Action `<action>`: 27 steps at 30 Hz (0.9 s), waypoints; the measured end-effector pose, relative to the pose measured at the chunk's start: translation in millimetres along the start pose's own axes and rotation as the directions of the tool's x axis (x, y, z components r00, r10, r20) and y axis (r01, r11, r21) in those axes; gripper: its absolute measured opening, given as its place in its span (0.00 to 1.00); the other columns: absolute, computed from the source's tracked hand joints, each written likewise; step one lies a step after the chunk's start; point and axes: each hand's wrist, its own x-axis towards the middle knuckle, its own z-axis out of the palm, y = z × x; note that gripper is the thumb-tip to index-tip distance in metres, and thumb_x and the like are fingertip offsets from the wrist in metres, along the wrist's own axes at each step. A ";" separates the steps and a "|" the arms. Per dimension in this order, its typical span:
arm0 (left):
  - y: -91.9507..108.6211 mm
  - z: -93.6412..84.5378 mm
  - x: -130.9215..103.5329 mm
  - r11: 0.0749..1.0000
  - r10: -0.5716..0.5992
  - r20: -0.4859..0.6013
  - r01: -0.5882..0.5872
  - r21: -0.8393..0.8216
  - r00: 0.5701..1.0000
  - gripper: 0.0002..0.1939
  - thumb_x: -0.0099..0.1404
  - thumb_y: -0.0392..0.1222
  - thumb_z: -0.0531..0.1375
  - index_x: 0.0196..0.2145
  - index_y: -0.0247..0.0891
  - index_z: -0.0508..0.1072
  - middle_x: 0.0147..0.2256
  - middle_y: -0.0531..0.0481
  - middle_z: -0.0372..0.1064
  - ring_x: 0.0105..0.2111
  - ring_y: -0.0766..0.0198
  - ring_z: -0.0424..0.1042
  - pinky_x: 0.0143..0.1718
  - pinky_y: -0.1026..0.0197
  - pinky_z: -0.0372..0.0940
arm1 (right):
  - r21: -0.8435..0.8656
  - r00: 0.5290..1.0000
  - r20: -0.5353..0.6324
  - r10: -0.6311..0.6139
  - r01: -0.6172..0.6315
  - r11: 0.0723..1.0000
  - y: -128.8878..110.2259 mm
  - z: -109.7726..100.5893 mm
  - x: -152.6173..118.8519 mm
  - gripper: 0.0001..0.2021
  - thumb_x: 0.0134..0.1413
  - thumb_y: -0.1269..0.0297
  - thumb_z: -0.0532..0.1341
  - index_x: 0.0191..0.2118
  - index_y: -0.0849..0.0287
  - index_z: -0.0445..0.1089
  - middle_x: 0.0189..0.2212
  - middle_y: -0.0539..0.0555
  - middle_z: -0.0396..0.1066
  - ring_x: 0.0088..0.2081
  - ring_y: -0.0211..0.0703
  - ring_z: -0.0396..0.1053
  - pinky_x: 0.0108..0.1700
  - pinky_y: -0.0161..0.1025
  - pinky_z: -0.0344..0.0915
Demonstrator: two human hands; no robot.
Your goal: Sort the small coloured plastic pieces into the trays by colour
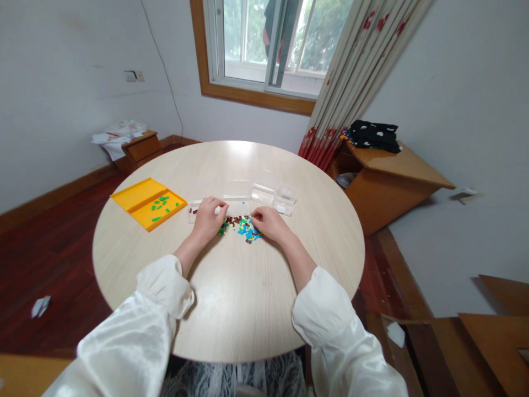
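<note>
"Taking the head view, with the wearer at six o'clock, what's on the worktop (231,309)?"

"A loose heap of small pieces (250,234), blue, green and brown, close to the centre of the round top, with a hand on either side."

"What's the left hand (210,218) doing?"

"It's at the heap's nine o'clock side, fingers curled and tips drawn near the thumb. I can't tell whether a piece is pinched there."

"And the right hand (270,221)?"

"At the heap's three o'clock side, fingers bent down to the pieces. Its fingertips are too small to make out, so I can't say if they're together or apart."

"Anything towards twelve?"

"A clear tray (236,207) just beyond the heap, a blue speck in it, and a clear box (263,194) near one o'clock."

"The yellow case (138,194)?"

"Around ten o'clock, lying open, green pieces (156,219) scattered in its nearer half."

"Past the edge, at two?"

"A black cloth (374,136) on a wooden cabinet (378,193)."
</note>
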 end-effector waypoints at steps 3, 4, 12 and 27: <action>5.5 -0.4 0.1 0.997 -0.010 0.035 0.013 -0.080 0.999 0.07 0.59 0.40 0.55 0.27 0.37 0.71 0.29 0.48 0.69 0.30 0.61 0.65 0.36 0.58 0.61 | 0.053 0.993 -0.095 -0.067 0.072 0.996 -4.2 -0.1 0.5 0.07 0.50 0.74 0.57 0.32 0.63 0.72 0.30 0.54 0.73 0.32 0.38 0.67 0.37 0.35 0.61; 7.2 0.2 -0.1 0.992 -0.024 0.062 0.031 -0.121 0.998 0.07 0.59 0.41 0.55 0.28 0.37 0.72 0.28 0.48 0.70 0.29 0.63 0.65 0.34 0.59 0.61 | 0.072 0.986 -0.133 -0.098 0.108 0.992 -5.4 0.4 0.9 0.07 0.51 0.74 0.57 0.33 0.63 0.72 0.30 0.55 0.73 0.33 0.38 0.67 0.39 0.35 0.62; 19.5 5.4 0.2 0.800 -0.151 0.329 0.311 -0.513 0.932 0.15 0.56 0.50 0.58 0.29 0.35 0.74 0.22 0.51 0.69 0.20 0.67 0.63 0.21 0.65 0.57 | 0.150 0.938 -0.237 -0.252 0.291 0.945 -13.0 4.5 0.9 0.06 0.55 0.70 0.56 0.36 0.59 0.71 0.32 0.54 0.71 0.37 0.41 0.66 0.43 0.39 0.62; 29.0 -1.8 1.2 0.567 -0.196 0.466 0.487 -0.664 0.863 0.13 0.49 0.49 0.64 0.25 0.35 0.71 0.15 0.56 0.61 0.14 0.72 0.56 0.16 0.66 0.50 | 0.147 0.926 -0.250 -0.282 0.324 0.935 -15.0 6.7 -1.4 0.07 0.55 0.69 0.57 0.38 0.59 0.71 0.31 0.53 0.70 0.36 0.41 0.66 0.44 0.39 0.62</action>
